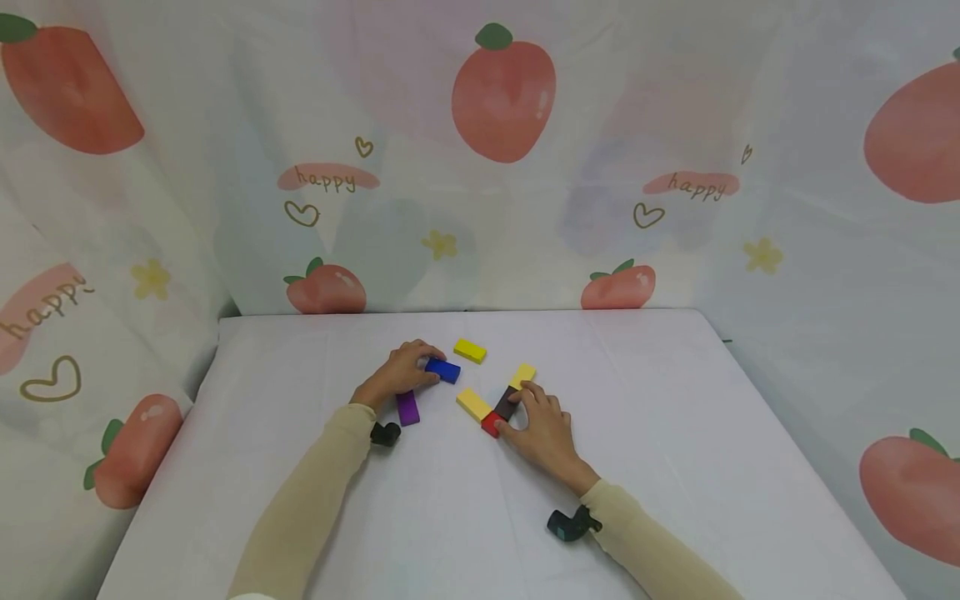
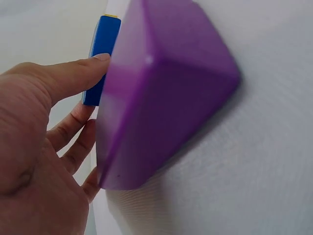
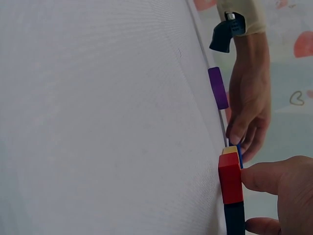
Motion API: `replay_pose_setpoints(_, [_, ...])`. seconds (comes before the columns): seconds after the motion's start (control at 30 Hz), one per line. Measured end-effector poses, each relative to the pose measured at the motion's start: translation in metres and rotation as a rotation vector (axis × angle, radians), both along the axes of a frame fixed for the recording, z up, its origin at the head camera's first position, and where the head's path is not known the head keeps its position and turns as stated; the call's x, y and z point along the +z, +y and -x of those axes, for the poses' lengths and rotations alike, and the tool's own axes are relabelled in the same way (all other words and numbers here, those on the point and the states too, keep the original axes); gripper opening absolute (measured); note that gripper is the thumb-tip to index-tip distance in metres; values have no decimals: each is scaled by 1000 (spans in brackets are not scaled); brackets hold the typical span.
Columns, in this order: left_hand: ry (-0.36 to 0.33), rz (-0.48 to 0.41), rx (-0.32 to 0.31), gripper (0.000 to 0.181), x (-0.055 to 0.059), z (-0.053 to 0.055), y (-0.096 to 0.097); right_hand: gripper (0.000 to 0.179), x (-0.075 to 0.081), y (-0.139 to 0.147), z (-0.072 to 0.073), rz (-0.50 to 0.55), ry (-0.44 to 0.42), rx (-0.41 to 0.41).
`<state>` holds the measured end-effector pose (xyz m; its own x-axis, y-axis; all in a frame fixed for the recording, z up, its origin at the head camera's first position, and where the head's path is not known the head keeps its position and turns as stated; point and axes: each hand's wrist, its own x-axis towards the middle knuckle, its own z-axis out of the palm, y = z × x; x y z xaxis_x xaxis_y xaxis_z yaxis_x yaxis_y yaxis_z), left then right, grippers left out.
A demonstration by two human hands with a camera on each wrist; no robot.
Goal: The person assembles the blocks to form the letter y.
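My left hand [image 1: 405, 367] pinches a blue block [image 1: 443, 371], the thumb on its near side. Just below that hand lies a purple block [image 1: 408, 409], which looms large and close in the left wrist view. My right hand [image 1: 543, 429] rests over a V-shaped group of blocks, its fingers bent. Its thumb touches the red block [image 1: 492, 424] at the corner, and its fingertips are on the dark block [image 1: 507, 403] and by the pale yellow block [image 1: 523, 375] at the far end. Another pale yellow block [image 1: 474, 405] forms the left arm of the V.
A bright yellow block [image 1: 470, 351] lies alone behind the blue one. All of them are on a white-covered table [image 1: 712, 467]. A fruit-print cloth [image 1: 510, 233] hangs behind and at both sides. Each wrist carries a small dark camera [image 1: 573, 525].
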<state>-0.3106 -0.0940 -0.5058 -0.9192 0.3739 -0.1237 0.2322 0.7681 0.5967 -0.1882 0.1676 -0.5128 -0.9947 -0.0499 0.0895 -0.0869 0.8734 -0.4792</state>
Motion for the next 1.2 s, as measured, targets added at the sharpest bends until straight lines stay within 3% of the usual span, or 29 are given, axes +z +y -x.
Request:
replay_pose_setpoints(0.5, [-11,0,-88,33,8,-9,-4,45,1,0,1,-3,-28,-3])
replay_pose_setpoints(0.83, [-31,15,-93,32,5,-11,-1,44,1,0,0,7,-21,-2])
replay_pose_setpoints(1.2, [-5,53,-126,32,5,-13,4,45,3,-1,-1,4,-33,-11])
